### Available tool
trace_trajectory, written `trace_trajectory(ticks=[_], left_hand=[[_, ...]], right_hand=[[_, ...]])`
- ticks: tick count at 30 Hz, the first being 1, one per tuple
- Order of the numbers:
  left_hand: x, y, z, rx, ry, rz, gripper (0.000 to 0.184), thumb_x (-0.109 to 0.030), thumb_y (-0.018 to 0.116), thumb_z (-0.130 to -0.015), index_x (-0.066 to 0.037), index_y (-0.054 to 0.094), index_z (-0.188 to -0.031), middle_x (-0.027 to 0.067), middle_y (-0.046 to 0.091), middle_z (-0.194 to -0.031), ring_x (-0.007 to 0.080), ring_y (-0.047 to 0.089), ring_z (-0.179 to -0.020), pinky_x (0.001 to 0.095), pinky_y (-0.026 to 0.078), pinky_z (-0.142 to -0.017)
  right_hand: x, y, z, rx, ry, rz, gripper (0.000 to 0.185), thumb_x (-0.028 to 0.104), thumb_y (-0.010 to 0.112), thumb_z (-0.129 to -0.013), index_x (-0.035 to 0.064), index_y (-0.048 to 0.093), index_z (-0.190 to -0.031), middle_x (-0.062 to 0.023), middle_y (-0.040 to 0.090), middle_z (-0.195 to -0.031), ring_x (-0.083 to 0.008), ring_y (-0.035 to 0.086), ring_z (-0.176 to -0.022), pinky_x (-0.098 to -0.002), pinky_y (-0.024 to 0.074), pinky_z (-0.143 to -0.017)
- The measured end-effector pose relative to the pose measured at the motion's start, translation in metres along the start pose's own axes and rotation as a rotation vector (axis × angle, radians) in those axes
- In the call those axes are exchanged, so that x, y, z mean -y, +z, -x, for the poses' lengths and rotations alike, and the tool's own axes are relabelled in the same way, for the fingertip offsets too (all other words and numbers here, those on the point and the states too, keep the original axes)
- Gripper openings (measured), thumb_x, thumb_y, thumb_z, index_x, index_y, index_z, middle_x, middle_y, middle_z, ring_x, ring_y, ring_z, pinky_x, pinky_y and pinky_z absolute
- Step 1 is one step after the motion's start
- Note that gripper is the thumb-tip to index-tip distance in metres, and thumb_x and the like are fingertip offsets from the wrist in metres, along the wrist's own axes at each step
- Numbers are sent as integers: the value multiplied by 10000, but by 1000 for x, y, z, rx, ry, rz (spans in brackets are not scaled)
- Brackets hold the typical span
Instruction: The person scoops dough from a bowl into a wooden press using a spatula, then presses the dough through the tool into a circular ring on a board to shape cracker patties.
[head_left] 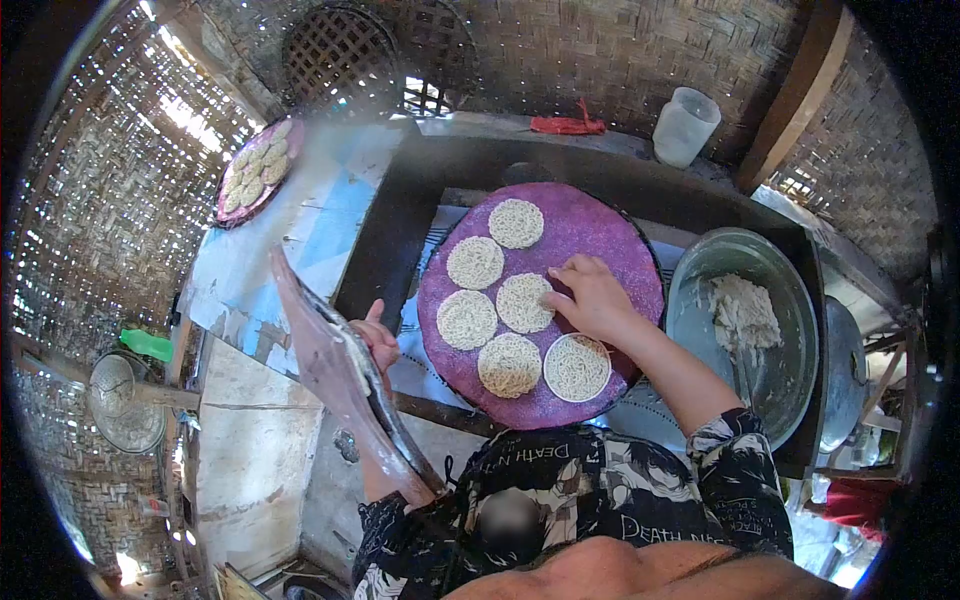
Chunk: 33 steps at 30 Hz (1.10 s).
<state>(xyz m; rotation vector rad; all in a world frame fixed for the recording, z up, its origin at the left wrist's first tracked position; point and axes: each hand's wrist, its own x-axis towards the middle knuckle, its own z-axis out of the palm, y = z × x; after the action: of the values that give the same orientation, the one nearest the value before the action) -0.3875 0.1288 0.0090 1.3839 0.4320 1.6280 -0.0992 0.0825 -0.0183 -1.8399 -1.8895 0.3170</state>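
Observation:
A purple round tray (610,240) lies flat in front of me, bearing several pale, round noodle-like cakes with a lacy texture. My right hand (598,300) is over it, fingers bent and apart, the thumb at the right edge of the middle cake (525,303). Nearest my forearm, one cake (577,367) has a white ring round its rim. On the left, my left hand (377,338) grips a second round tray (335,365), which is tilted up nearly edge-on and hides part of the hand.
A grey basin (690,300) with white dough (745,313) stands at right. At the far left of the work surface (320,195) sits another tray of cakes (257,172). A white plastic container (686,127) and a red cloth or bag (568,124) rest on the back ledge.

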Motion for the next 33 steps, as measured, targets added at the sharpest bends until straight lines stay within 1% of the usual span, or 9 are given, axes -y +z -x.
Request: trace_trajectory(ticks=[1, 6, 9, 12, 18, 24, 27, 30, 33], left_hand=[[4, -2, 0, 45, 34, -81, 207, -47, 666, -733, -119, 503, -837, 4, 476, -653, 154, 533, -607, 568, 264, -985], [20, -13, 0, 140, 105, -196, 155, -163, 611, -785, -126, 471, -732, -14, 477, -627, 124, 527, -575, 507, 332, -932], [34, -24, 3, 101, 89, -242, 350, -346, 401, -875, -160, 502, -595, -43, 530, -588, 110, 507, -562, 394, 380, -838], [39, -31, 4, 92, 65, -247, 314, -331, 426, -863, -150, 503, -619, -36, 531, -598, 114, 508, -563, 396, 380, -843], [37, -32, 7, 97, 0, -252, 245, -302, 474, -839, -130, 506, -667, -20, 533, -617, 123, 510, -565, 401, 379, -853], [36, -32, 13, 90, -43, -255, 192, -272, 523, -816, -109, 510, -715, -5, 534, -637, 132, 512, -568, 407, 378, -863], [35, -34, 14, 81, -79, -252, 175, -257, 548, -804, -99, 511, -739, 3, 535, -647, 136, 513, -569, 409, 378, -868], [35, -35, 12, 70, -118, -242, 167, -243, 572, -792, -89, 513, -763, 10, 536, -657, 140, 514, -570, 412, 378, -873], [35, -37, 13, 50, -162, -229, 170, -228, 596, -780, -79, 515, -787, 18, 536, -667, 144, 515, -571, 415, 377, -878]], right_hand=[[4, 5, -6, 5, 8, 39, 408, 357, 579, -776, 21, 625, -1003, -164, 530, -1041, -330, 485, -998, -392, 397, -872], [27, 11, -23, 123, 34, 145, 442, 381, 576, -775, -2, 608, -993, -175, 518, -1035, -331, 471, -1016, -409, 388, -887], [37, 12, -20, 98, -10, 81, 396, 341, 608, -754, 4, 572, -958, -172, 525, -983, -326, 490, -974, -419, 396, -855], [43, 16, -19, 135, -6, 5, 388, 306, 633, -729, 24, 510, -965, -154, 546, -938, -315, 520, -925, -419, 409, -809], [43, 19, -21, 165, 30, -233, 486, 243, 653, -673, 30, 510, -1086, -142, 573, -901, -316, 543, -928, -392, 418, -839], [43, 12, -23, 257, 162, -245, 427, 184, 663, -573, 36, 622, -971, -164, 597, -959, -320, 568, -903, -382, 441, -825], [29, 15, -25, 334, 95, -397, 363, 116, 677, -636, 18, 605, -979, -122, 608, -927, -234, 593, -843, -339, 469, -764], [17, -4, -19, 421, 264, -933, 320, 65, 661, -675, 0, 594, -981, -112, 605, -931, -196, 597, -831, -309, 485, -735], [6, -54, -3, 314, 342, -1338, 307, -1, 627, -709, -18, 567, -1010, -99, 610, -940, -186, 597, -851, -304, 491, -747]])
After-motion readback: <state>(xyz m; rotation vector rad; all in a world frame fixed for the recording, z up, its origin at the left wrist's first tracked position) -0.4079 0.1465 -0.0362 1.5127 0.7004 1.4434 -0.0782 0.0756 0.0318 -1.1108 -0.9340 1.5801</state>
